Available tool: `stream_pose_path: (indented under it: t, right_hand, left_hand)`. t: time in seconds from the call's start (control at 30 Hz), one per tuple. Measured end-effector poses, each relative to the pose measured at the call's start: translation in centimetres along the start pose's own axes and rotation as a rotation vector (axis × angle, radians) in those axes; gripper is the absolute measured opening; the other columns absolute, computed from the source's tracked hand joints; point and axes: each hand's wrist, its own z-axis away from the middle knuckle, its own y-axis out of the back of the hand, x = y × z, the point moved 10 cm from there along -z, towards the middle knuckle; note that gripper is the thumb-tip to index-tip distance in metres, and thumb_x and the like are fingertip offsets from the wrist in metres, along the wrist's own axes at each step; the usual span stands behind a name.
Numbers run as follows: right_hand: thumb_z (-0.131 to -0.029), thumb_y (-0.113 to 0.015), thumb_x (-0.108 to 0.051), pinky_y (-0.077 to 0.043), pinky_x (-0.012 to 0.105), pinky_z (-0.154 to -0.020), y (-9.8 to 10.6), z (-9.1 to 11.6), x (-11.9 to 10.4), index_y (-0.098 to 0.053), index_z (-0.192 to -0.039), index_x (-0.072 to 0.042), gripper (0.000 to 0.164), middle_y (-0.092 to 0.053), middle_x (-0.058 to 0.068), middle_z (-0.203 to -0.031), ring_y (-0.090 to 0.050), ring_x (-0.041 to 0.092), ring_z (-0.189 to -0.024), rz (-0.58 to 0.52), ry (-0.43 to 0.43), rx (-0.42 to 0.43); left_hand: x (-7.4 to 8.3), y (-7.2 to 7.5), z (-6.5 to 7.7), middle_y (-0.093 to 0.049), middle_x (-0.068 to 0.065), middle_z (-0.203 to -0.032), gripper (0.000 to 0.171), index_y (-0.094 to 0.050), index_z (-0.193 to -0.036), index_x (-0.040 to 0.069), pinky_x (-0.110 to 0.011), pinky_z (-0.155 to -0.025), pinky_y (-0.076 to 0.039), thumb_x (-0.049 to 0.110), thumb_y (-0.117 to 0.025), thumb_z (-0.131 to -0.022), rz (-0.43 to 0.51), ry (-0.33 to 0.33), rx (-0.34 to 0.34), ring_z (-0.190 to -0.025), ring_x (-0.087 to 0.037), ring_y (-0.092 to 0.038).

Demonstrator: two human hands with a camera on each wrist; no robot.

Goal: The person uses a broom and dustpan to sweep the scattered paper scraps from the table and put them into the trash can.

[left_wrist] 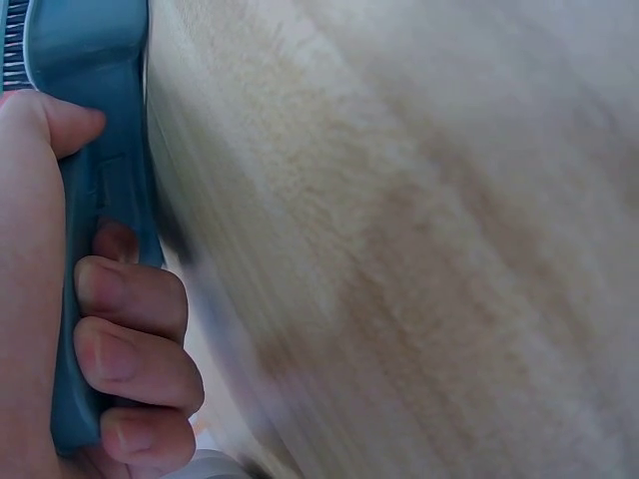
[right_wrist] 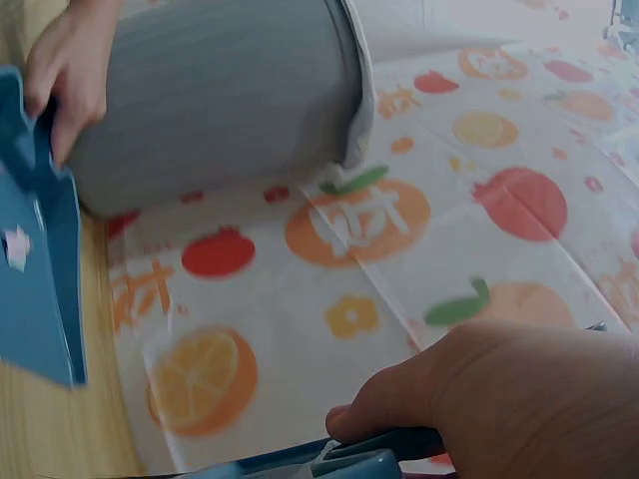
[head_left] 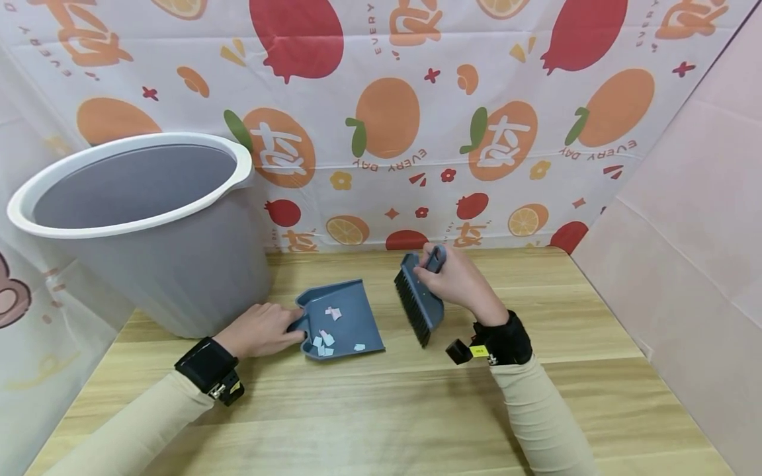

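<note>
On the wooden table, a blue-grey dustpan (head_left: pixel 357 311) holds several small pale paper scraps (head_left: pixel 324 340). My left hand (head_left: pixel 264 330) grips its short handle from the left; the left wrist view shows fingers (left_wrist: pixel 130 359) curled round that handle (left_wrist: pixel 85 200). To the right of the dustpan, a matching hand brush (head_left: pixel 427 304) is tilted, its dark bristles facing the pan across a gap. My right hand (head_left: pixel 458 284) grips the brush by its handle. In the right wrist view, the brush shows only partly at the bottom edge, under that hand (right_wrist: pixel 509 389).
A large grey trash bin (head_left: pixel 196 264) with a white rim stands close behind my left hand. Behind the table (head_left: pixel 357 416) hangs a fruit-patterned cloth (head_left: pixel 333 192); a pale covering (head_left: pixel 678 251) closes off the right side.
</note>
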Motion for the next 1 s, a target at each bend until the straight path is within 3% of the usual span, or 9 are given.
stream_pose_path:
  t: [0.13,0.33,0.53,0.73,1.0]
  right_hand:
    - [-0.104,-0.072,-0.008,-0.033,0.029,-0.062,1.8,0.9,1.8,-0.055,-0.086,-0.010,0.025,-0.043,-0.003,-0.070,-0.039,0.013,-0.060,0.031,-0.018,0.047]
    - [-0.104,-0.073,-0.010,-0.042,0.028,-0.063,4.5,2.6,4.2,-0.060,-0.092,-0.009,0.018,-0.057,0.003,-0.077,-0.052,0.014,-0.066,0.081,-0.084,0.093]
    - [-0.103,-0.074,-0.008,-0.036,0.032,-0.064,7.1,3.8,5.7,-0.061,-0.090,-0.008,0.019,-0.051,0.001,-0.070,-0.048,0.018,-0.063,0.125,-0.135,0.139]
    - [-0.101,-0.075,-0.007,-0.036,0.032,-0.063,7.6,4.0,6.0,-0.062,-0.087,-0.007,0.020,-0.052,0.000,-0.067,-0.049,0.016,-0.062,0.147,-0.111,0.141]
    - [-0.101,-0.075,-0.007,-0.040,0.032,-0.065,7.6,4.1,6.1,-0.063,-0.087,-0.008,0.018,-0.060,0.005,-0.072,-0.054,0.017,-0.066,0.157,-0.113,0.153]
  left_hand:
    - [0.0,-0.1,0.1,-0.050,0.006,-0.067,0.049,-0.077,-0.135,0.001,-0.026,-0.061,-0.039,0.036,-0.065,-0.104,0.007,0.008,-0.007,-0.068,-0.009,-0.054]
    - [-0.1,-0.2,0.2,-0.043,0.007,-0.067,0.049,-0.076,-0.136,0.000,-0.026,-0.060,-0.033,0.036,-0.064,-0.103,0.021,0.025,-0.020,-0.067,-0.009,-0.050]
    - [0.0,-0.1,0.2,-0.038,0.008,-0.068,0.051,-0.076,-0.137,-0.001,-0.026,-0.060,-0.029,0.036,-0.064,-0.104,0.029,0.026,-0.028,-0.065,-0.009,-0.047]
    - [0.0,0.1,0.3,-0.040,0.008,-0.067,0.051,-0.076,-0.137,-0.001,-0.026,-0.060,-0.030,0.036,-0.064,-0.104,0.018,0.028,-0.016,-0.065,-0.009,-0.047]
    - [0.1,0.0,0.3,-0.030,0.010,-0.069,0.047,-0.077,-0.132,0.001,-0.026,-0.058,-0.024,0.035,-0.063,-0.103,0.017,0.010,0.002,-0.060,-0.008,-0.040]
